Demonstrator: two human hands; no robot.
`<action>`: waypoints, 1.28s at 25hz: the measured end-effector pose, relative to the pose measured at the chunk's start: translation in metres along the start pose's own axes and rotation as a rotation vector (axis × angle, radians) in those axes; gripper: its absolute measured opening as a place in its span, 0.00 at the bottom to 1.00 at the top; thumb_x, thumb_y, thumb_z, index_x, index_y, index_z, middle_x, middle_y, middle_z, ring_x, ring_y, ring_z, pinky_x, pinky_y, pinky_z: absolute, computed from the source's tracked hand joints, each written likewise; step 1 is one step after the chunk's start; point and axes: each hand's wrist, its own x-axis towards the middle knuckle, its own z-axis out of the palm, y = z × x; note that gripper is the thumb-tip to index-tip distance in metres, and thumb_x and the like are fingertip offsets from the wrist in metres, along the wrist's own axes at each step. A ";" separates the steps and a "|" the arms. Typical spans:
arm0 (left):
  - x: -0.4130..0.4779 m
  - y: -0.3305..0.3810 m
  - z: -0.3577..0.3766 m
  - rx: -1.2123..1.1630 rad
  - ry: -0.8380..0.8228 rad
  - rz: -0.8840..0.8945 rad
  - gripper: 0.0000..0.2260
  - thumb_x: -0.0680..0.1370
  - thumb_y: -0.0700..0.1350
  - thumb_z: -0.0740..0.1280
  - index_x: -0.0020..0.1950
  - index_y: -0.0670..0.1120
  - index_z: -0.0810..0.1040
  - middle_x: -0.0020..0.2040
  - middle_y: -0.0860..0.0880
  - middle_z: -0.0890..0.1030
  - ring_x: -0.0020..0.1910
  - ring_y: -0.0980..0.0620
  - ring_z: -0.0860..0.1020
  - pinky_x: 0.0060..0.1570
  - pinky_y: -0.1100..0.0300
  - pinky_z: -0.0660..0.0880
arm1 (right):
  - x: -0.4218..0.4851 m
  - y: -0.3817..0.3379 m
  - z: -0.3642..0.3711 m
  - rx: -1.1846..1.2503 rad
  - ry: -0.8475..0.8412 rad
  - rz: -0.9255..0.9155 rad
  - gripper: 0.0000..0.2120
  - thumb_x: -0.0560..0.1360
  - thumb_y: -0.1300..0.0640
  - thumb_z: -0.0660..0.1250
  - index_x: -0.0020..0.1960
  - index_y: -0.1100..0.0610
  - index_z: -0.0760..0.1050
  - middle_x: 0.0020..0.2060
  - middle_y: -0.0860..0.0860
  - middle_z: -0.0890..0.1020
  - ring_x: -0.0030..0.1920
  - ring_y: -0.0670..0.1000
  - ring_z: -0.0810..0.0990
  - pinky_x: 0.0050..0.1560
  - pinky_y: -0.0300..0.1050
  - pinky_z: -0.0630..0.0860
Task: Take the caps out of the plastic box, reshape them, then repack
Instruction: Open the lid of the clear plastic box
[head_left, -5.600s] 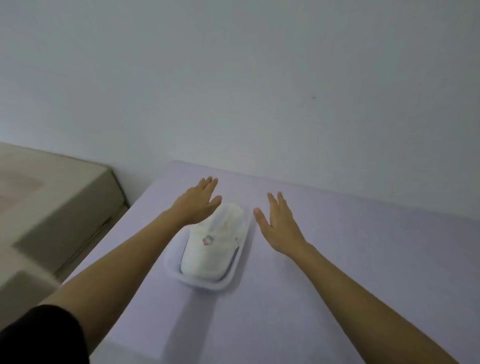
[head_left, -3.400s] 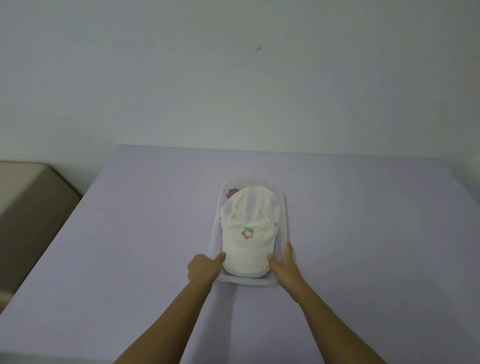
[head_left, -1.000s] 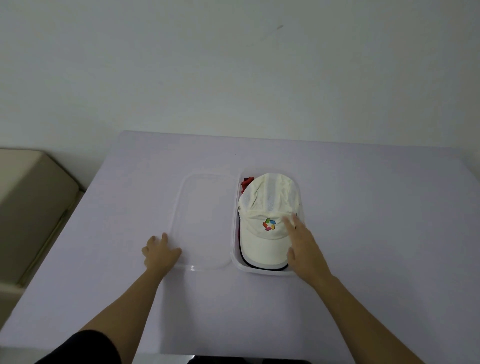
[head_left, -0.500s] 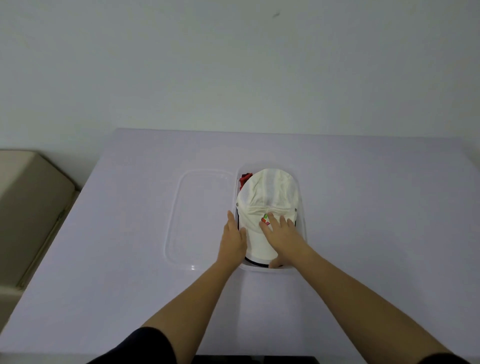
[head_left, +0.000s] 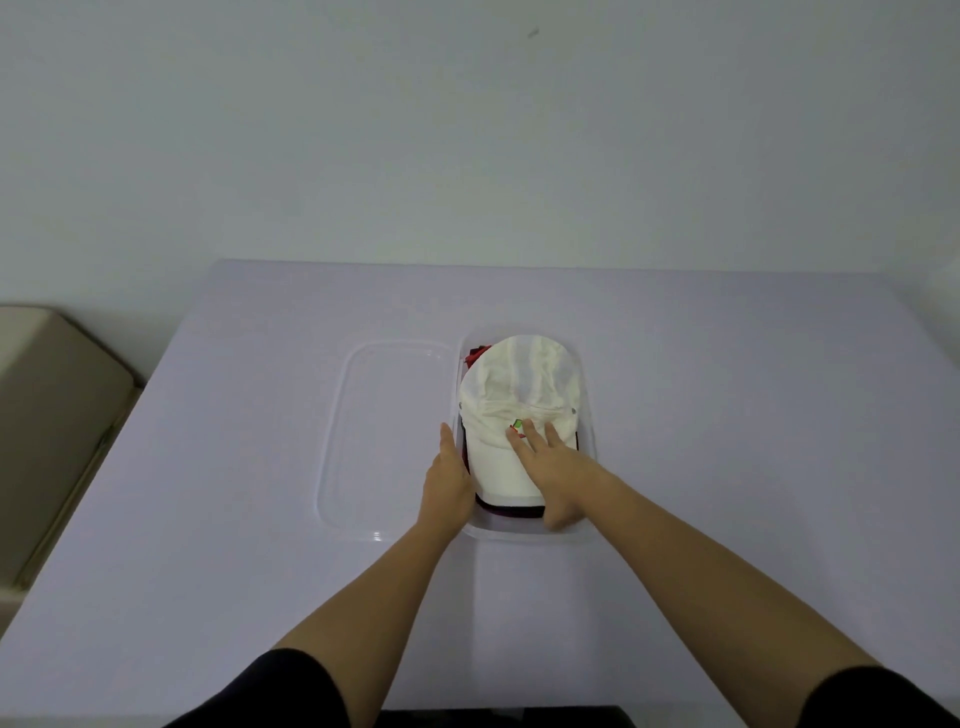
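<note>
Open plastic box in the middle of the lavender surface, long side running away from the person. Clear lid laid flat just beside it on the left, out of the way yet near for closing later.

Inside the box, a stack of caps. On top a white cap, crown at the far end, brim at the near end, filling almost the whole box. Under it a dark cap, seen only as an edge below the brim, and something red at the far left corner — probably one more cap, hard to tell.

Left grip: flat, fingers straight and together, set edge-on against the left wall of the box, with nothing in it. Most likely placed there to keep the light box from sliding or lifting.

Right grip: spread over the front of the white cap, fingertips partly covering the colourful logo, thumb down by the near edge of the brim. Not closed around anything; cannot tell if the thumb goes under the brim. Looks like preparation to take the top cap out — no cap removed yet.
</note>
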 end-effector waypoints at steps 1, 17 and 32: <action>-0.001 0.001 -0.001 -0.015 0.004 -0.005 0.25 0.82 0.42 0.50 0.77 0.45 0.43 0.66 0.38 0.72 0.63 0.40 0.72 0.62 0.53 0.67 | -0.003 0.002 -0.002 0.085 0.012 0.006 0.51 0.69 0.59 0.68 0.75 0.56 0.33 0.76 0.57 0.40 0.75 0.64 0.42 0.72 0.57 0.60; 0.005 -0.003 0.011 0.002 0.094 -0.064 0.23 0.83 0.46 0.48 0.78 0.47 0.47 0.69 0.37 0.71 0.66 0.37 0.71 0.67 0.46 0.65 | -0.029 0.145 -0.002 0.491 1.017 0.274 0.39 0.67 0.79 0.54 0.75 0.58 0.52 0.76 0.51 0.52 0.76 0.56 0.48 0.62 0.44 0.65; 0.016 -0.013 0.023 0.037 0.167 -0.114 0.22 0.83 0.47 0.48 0.77 0.49 0.50 0.68 0.39 0.73 0.66 0.39 0.72 0.67 0.47 0.66 | 0.028 0.225 0.026 0.015 0.205 0.225 0.42 0.74 0.73 0.59 0.76 0.54 0.37 0.76 0.53 0.38 0.76 0.59 0.44 0.69 0.51 0.64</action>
